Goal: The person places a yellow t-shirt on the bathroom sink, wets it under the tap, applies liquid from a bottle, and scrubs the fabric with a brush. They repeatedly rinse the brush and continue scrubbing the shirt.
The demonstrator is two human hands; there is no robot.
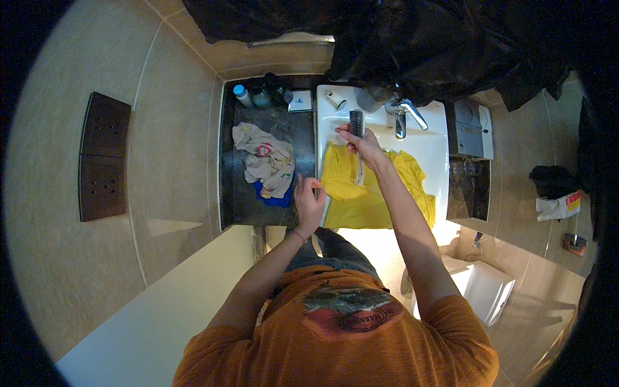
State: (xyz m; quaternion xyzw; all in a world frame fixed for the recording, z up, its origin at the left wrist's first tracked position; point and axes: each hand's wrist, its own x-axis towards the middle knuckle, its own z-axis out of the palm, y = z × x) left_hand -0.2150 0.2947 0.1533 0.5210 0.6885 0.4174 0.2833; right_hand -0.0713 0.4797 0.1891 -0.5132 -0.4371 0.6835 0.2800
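Observation:
A scrubbing brush [357, 124] with dark bristles and a pale handle is held in my right hand [366, 145], above the sink. Beneath it a yellow cloth garment [358, 203] is spread over the front of the white washbasin [430, 135]. My left hand [309, 203] is at the garment's left edge, thumb and forefinger bent close together; whether they pinch the fabric is unclear. Left of that hand, on the dark counter [304, 133], lies a crumpled, printed pale cloth [266, 155] with a blue cloth [274, 197] partly under it.
A chrome faucet [401, 118] rises at the basin's back, with a small container [334, 99] on the rim to its left. Bottles [243, 96] stand in the counter's back corner. Dark fabric [435, 43] hangs over the far side. A white toilet [478, 285] is at right.

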